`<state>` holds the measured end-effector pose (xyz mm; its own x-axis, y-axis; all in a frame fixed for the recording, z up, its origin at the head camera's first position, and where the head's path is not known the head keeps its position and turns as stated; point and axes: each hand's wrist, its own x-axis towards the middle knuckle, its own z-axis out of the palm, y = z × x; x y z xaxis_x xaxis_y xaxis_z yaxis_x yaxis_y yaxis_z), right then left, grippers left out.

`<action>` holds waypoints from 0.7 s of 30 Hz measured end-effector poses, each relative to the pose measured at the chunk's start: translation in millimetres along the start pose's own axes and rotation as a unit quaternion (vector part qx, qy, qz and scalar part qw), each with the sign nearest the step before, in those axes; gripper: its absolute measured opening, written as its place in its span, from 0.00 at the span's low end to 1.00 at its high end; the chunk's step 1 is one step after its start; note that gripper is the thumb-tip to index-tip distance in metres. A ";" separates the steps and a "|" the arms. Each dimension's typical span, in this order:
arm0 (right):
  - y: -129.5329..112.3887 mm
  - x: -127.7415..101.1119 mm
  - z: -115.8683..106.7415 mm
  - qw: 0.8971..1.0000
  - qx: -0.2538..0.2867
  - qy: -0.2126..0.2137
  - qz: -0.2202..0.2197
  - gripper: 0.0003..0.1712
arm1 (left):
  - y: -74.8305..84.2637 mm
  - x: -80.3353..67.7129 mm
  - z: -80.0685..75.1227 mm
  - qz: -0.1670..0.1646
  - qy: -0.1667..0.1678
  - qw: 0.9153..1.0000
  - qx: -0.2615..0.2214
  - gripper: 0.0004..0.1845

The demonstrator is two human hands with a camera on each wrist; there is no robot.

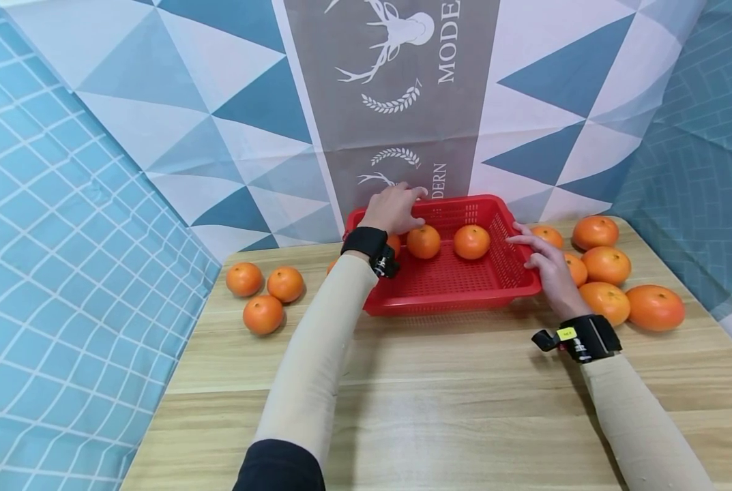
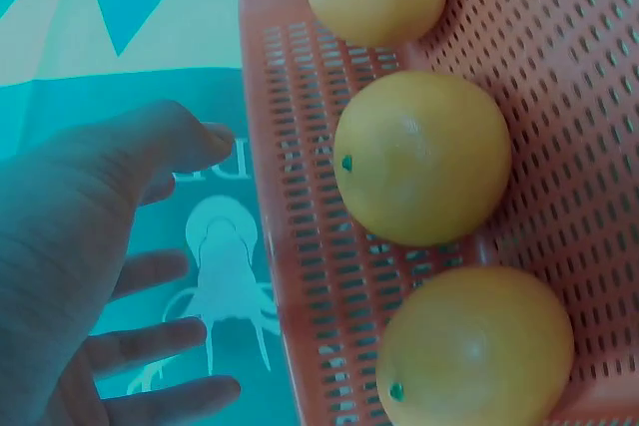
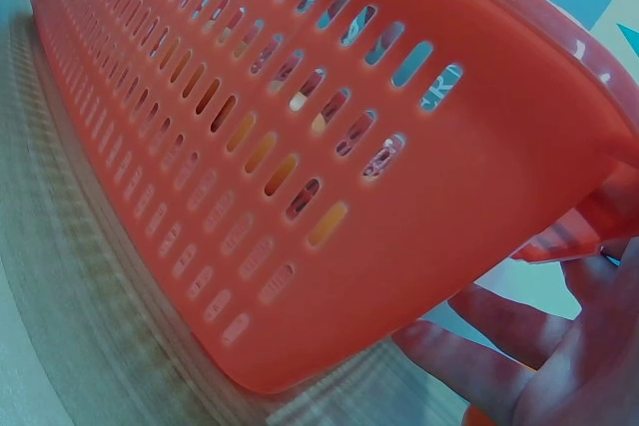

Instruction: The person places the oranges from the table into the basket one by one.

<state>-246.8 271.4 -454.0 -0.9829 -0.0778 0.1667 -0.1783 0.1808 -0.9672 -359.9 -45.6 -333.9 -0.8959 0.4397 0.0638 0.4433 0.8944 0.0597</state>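
A red plastic basket [image 1: 439,286] with slotted walls stands at the back of the table. Three oranges lie along its back wall; the middle orange [image 2: 423,159] and right-hand orange [image 1: 471,242] show well, while the left one is partly covered by my wrist. My left hand [image 1: 393,208] hovers over the back left rim, its fingers spread and holding nothing; the left wrist view shows a gap between it and the oranges. At the basket's right end, my right hand [image 1: 550,266] grips the rim, with fingers [image 3: 474,361] against the end wall. Part of that grip is hidden.
Three loose oranges [image 1: 264,314] lie left of the basket, and another peeks out beside its left wall. Several more oranges [image 1: 607,265] are grouped on the right, close to my right wrist. Patterned cloth [image 1: 396,129] hangs directly behind the wooden table [image 1: 439,409].
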 end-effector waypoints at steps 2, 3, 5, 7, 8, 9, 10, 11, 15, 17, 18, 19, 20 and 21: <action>0.3 -0.2 -0.1 1.000 0.000 -0.001 0.001 0.34 | -3.9 -2.2 -0.9 -0.003 0.006 1.000 0.000 0.30; 0.4 -0.2 -0.1 1.000 0.000 -0.001 0.001 0.34 | -5.8 -3.1 -1.5 -0.006 0.009 1.000 -0.001 0.29; 0.5 -0.3 0.0 1.000 0.001 -0.001 0.001 0.34 | -7.2 -8.9 -6.2 -0.014 0.008 1.000 -0.004 0.28; 0.3 -0.5 0.1 1.000 -0.001 0.000 0.001 0.34 | -12.4 -9.9 -7.4 -0.019 0.010 1.000 -0.006 0.27; 0.1 -0.6 0.0 1.000 -0.001 0.000 0.001 0.34 | -15.1 -10.6 -8.5 -0.022 0.009 1.000 -0.004 0.27; 0.0 -0.6 0.1 1.000 -0.001 0.000 0.000 0.34 | -18.1 -11.5 -9.5 -0.025 0.008 1.000 -0.005 0.27; -0.3 -0.7 0.1 1.000 -0.001 0.000 0.000 0.34 | -24.0 -9.2 -7.5 -0.027 0.009 1.000 -0.002 0.27; -0.7 -0.8 0.2 1.000 -0.001 0.001 -0.001 0.34 | -30.6 -6.5 -5.1 -0.030 0.010 0.999 0.000 0.27; -1.0 -0.3 0.2 1.000 0.001 0.001 -0.004 0.34 | -45.4 -11.2 -8.2 -0.044 0.011 0.999 -0.002 0.27; -1.1 -0.1 0.2 1.000 0.003 0.001 -0.004 0.34 | -56.4 -9.8 -7.0 -0.051 0.008 0.999 -0.005 0.28; -0.9 0.0 0.1 1.000 0.004 0.001 -0.003 0.34 | -56.9 -14.8 -10.7 -0.053 0.007 0.999 -0.008 0.28; -0.9 0.0 0.1 1.000 0.006 0.001 -0.001 0.34 | -60.5 -16.6 -11.0 -0.055 0.007 0.998 -0.008 0.28; -0.8 0.0 0.1 1.000 0.008 0.001 0.000 0.34 | -63.7 -18.7 -11.7 -0.058 0.007 0.998 -0.005 0.28; -0.7 0.1 0.1 1.000 0.011 0.000 0.001 0.34 | -66.9 -20.9 -12.2 -0.059 0.009 0.998 -0.002 0.27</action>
<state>-246.7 271.2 -453.4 -0.9833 -0.0767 0.1653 -0.1758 0.1598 -0.9714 -370.4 -115.6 -327.0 -0.9411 0.3299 0.0736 0.3349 0.9395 0.0721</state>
